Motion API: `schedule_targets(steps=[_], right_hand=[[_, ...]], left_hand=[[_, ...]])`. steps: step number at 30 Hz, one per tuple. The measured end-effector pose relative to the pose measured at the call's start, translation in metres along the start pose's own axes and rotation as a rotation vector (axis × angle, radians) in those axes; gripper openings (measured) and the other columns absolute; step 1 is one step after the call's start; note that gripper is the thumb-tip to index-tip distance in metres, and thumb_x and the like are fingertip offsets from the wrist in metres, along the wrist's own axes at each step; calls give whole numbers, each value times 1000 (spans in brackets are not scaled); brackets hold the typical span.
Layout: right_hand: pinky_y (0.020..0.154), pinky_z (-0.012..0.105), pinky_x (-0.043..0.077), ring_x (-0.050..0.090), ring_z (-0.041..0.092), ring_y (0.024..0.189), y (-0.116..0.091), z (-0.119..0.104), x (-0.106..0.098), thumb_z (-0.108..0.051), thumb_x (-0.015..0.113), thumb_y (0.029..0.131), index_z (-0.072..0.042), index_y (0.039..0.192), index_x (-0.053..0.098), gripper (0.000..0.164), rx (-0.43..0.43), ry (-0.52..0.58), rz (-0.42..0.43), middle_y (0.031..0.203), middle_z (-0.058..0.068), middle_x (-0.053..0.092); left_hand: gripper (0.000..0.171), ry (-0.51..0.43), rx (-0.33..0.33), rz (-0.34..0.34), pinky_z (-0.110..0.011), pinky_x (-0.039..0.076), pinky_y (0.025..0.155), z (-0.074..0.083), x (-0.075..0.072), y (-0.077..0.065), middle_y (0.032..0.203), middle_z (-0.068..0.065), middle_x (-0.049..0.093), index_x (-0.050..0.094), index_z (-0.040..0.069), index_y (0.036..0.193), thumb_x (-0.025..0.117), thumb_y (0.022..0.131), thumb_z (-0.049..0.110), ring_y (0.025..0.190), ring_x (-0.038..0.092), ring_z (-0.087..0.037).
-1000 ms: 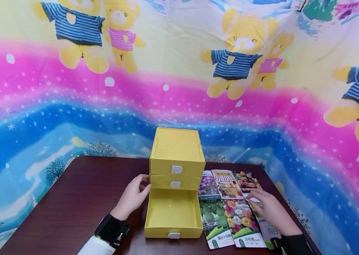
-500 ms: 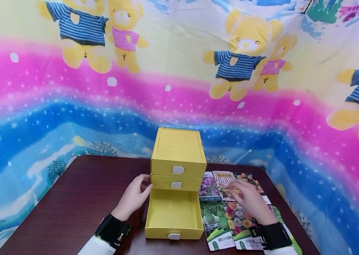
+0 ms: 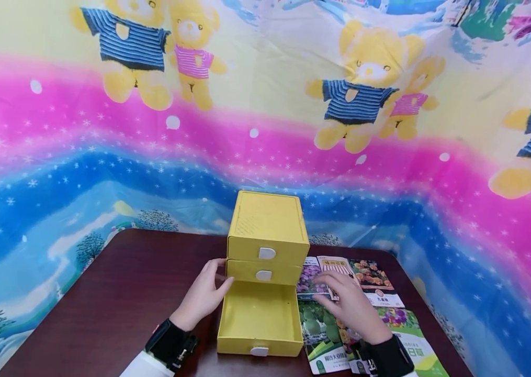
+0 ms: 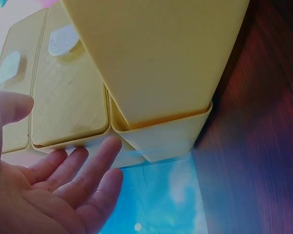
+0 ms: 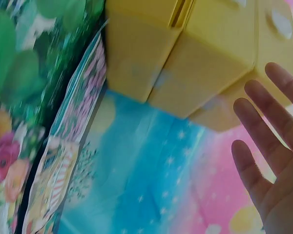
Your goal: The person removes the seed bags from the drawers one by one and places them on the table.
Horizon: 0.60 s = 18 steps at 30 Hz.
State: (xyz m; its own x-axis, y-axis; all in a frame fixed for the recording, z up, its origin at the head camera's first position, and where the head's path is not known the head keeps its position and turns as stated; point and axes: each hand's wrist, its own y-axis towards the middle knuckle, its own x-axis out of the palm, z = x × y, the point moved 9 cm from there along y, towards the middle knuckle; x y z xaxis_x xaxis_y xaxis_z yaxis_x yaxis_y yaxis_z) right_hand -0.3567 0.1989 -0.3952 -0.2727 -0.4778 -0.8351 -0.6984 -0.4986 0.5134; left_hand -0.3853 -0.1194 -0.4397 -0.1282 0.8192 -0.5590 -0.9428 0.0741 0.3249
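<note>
A yellow three-tier drawer box [image 3: 272, 217] stands at the middle of the table. Its bottom drawer [image 3: 260, 314] is pulled out with nothing inside; the upper two are closed. My left hand [image 3: 203, 294] is at the box's left side, its fingertips right by the middle drawer, fingers loosely bent in the left wrist view. My right hand [image 3: 353, 309] hovers over the picture packets to the right of the box, fingers spread and holding nothing. Among these packets are a green-fruit one [image 3: 319, 330] and an orange-flower one [image 3: 372, 275].
Behind the dark wooden table [image 3: 105, 303] hangs a cloth backdrop [image 3: 265, 104] printed with bears and snow. A green and white packet [image 3: 418, 351] lies at the front right, near the table's edge. White tabs [image 3: 267, 253] mark the drawer fronts.
My right hand has moved left from the rightmost packets toward the drawer box, uncovering the orange-flower and green and white packets. My left hand stays by the box. The head view has shifted slightly.
</note>
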Motion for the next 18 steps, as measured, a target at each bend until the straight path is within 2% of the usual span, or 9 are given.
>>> schedule_targets(steps=[4, 9, 14, 18], right_hand=[[108, 27, 44, 53, 5, 129, -2, -17, 7, -44, 71, 94, -35, 132, 61, 40, -30, -7, -44, 136, -14, 58], [110, 33, 45, 50, 8, 134, -9, -37, 19, -49, 73, 91, -32, 140, 57, 55, -38, 12, -131, 145, -12, 52], [109, 35, 46, 48, 15, 138, -19, -49, 35, -57, 70, 90, -35, 148, 47, 66, -58, 33, -215, 152, -9, 46], [109, 41, 47, 47, 19, 140, -26, -55, 47, -60, 69, 89, -37, 153, 39, 73, -89, 48, -257, 155, -5, 43]], left_hand=[[59, 26, 15, -22, -36, 58, 85, 6, 3, -4, 140, -12, 53, 44, 4, 147, 70, 98, 24, 112, 65, -26], [84, 77, 12, -81, -44, 55, 95, 8, 5, -16, 150, -15, 45, 33, 4, 156, 74, 93, 41, 126, 58, -29], [106, 126, 19, -182, -54, 46, 107, 10, 7, -36, 156, -19, 40, 26, 4, 160, 76, 84, 60, 140, 46, -35], [110, 145, 42, -284, -61, 42, 109, 7, 10, -50, 157, -23, 39, 27, 2, 160, 76, 82, 63, 142, 43, -42]])
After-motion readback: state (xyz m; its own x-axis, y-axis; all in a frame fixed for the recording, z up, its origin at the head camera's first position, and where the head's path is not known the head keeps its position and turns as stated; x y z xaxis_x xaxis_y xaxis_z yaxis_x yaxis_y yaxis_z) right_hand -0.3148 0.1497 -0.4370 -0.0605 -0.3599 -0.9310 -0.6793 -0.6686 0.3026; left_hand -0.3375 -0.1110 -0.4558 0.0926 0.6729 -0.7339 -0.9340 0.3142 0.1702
